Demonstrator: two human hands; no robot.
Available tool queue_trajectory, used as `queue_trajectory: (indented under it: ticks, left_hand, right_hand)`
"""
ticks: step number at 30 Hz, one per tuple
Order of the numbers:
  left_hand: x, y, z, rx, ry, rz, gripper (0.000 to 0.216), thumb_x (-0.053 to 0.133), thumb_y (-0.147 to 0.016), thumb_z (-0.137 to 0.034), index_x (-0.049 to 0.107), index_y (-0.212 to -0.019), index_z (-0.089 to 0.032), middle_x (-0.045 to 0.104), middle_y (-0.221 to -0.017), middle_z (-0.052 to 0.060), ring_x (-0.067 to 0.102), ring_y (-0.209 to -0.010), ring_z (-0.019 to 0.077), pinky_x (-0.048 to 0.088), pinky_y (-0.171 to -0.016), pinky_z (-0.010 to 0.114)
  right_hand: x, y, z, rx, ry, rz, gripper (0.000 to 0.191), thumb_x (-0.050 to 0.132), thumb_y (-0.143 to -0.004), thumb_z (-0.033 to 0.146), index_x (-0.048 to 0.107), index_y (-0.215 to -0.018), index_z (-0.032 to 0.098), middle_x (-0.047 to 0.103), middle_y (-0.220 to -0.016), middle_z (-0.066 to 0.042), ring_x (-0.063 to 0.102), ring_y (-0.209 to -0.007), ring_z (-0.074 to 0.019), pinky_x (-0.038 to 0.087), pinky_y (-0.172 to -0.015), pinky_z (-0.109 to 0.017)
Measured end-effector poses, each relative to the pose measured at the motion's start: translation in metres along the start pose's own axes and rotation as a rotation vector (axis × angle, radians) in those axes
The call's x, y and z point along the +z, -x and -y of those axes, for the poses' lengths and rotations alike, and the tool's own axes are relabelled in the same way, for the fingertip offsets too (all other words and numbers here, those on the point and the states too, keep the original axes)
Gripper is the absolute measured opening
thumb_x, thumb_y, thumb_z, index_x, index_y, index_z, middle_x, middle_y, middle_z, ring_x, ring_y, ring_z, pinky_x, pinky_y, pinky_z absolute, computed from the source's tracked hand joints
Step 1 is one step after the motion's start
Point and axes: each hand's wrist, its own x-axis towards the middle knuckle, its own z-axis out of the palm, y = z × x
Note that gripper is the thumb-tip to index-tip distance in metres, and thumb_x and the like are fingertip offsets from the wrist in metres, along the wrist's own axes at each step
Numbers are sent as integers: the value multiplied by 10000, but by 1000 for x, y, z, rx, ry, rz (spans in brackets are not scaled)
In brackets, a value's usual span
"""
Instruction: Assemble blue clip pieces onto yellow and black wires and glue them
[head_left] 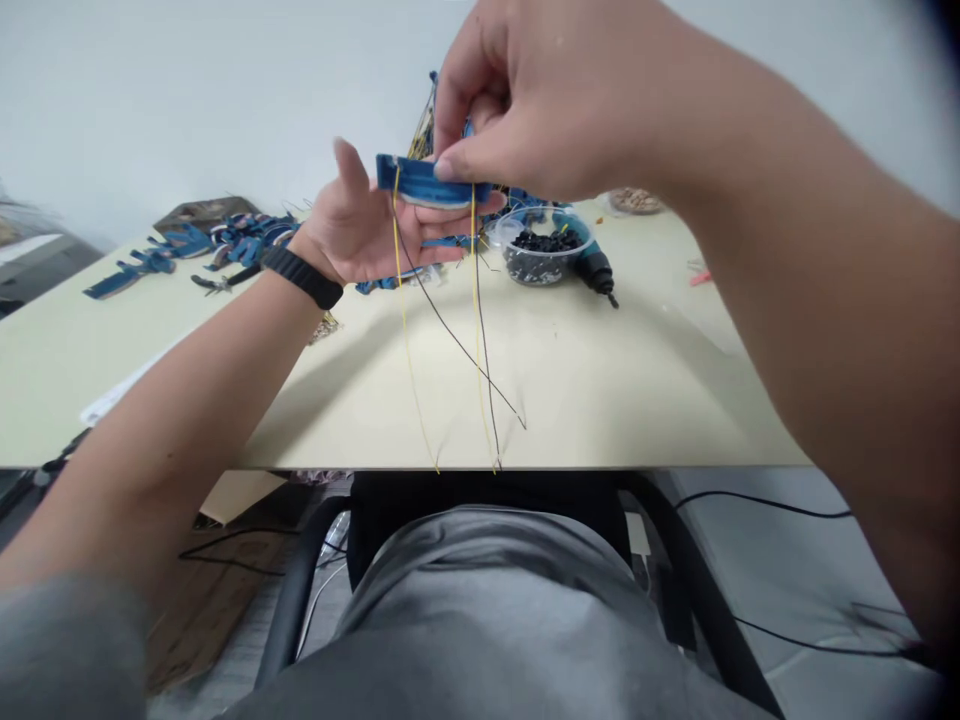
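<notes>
**Pale cream desk [600, 380] laid with craft materials**
A clear plastic tub [517, 265] of black bits sat beside a black-tipped tool [598, 273]; blue cut pieces [169, 250] and pliers [214, 284] lay left.

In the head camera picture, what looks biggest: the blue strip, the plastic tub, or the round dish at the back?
1. Blue strip and plastic tub: about alike, and the strip is nearer the camera, so unsure.
2. Round dish: smallest.

the right hand [540, 100] pinches a blue strip [431, 183] between thumb and fingers, just above the open left hand [360, 225]. yellow wires [403, 320] and a black wire [457, 340] hang from it over the bench [600, 370], near a clear plastic tub [536, 250] of black pieces.
</notes>
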Motion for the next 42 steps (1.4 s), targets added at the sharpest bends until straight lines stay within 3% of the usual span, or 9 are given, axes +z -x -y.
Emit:
queue_trajectory:
  ticks: [5,8,10,18,23,27,31,35,42]
  left_hand:
    - [51,18,-9,53,-185,58,966,939,-977,-987,767,-1647,-313,910,-1419,120,622,-1687,501,541,-1380,657]
    - [73,15,-15,86,-298,87,935,951,-997,-923,759,-1681,-317,903,-1430,122,614,-1683,516,521,-1384,677]
    - [86,10,-20,111,-374,105,921,956,-1003,-888,753,-1700,-321,896,-1439,124,603,-1681,526,505,-1387,690]
    - [129,-3,-18,222,-690,173,866,965,-1010,-742,738,-1741,-337,865,-1467,130,553,-1679,567,438,-1387,731]
    - [159,-14,11,277,-911,216,738,973,-1016,-631,789,-1638,-281,839,-1567,159,559,-1663,585,383,-1410,746]
    - [199,-24,32,293,-1055,257,793,967,-1022,-648,786,-1626,-166,795,-1709,271,562,-1664,609,384,-1419,767]
    - [230,-32,43,264,-1123,269,834,965,-1009,-659,780,-1630,-134,809,-1696,309,545,-1688,643,387,-1425,818]
    - [242,-38,48,242,-1102,261,763,977,-988,-618,816,-1557,-135,846,-1595,308,566,-1690,671,396,-1416,831]
    - [245,-43,58,257,-1101,269,707,940,-990,-539,836,-1545,-113,882,-1523,302,612,-1635,654,428,-1374,829]
  right_hand:
    - [-26,16,-14,236,181,-12,301,874,-1009,88,1036,-1208,246,698,-821,51,582,-823,-137,304,-713,-425]
    - [-35,31,-30,332,198,-22,159,905,-999,65,985,-1021,200,675,-738,20,555,-761,-174,349,-714,-438]
    - [-36,43,-44,452,214,-18,191,900,-1000,45,911,-903,209,671,-711,11,577,-753,-190,409,-732,-434]
    - [-30,98,-92,887,278,87,295,836,-1028,-2,834,-850,232,883,-1042,-107,652,-864,-215,531,-892,-441]
    - [-20,133,-114,938,275,140,295,847,-1006,17,815,-805,231,831,-924,-112,710,-914,-284,523,-831,-435]
    - [-6,157,-135,956,284,151,331,874,-959,24,750,-752,250,768,-821,-80,754,-924,-315,532,-797,-417]
    - [4,171,-151,947,340,159,229,846,-923,74,785,-796,254,743,-769,-83,762,-906,-331,528,-747,-422]
    - [9,176,-155,952,362,149,140,841,-915,95,824,-876,228,773,-843,-110,772,-947,-339,525,-758,-412]
    - [14,180,-151,959,347,146,167,824,-928,95,777,-857,238,805,-914,-128,785,-978,-350,521,-797,-428]
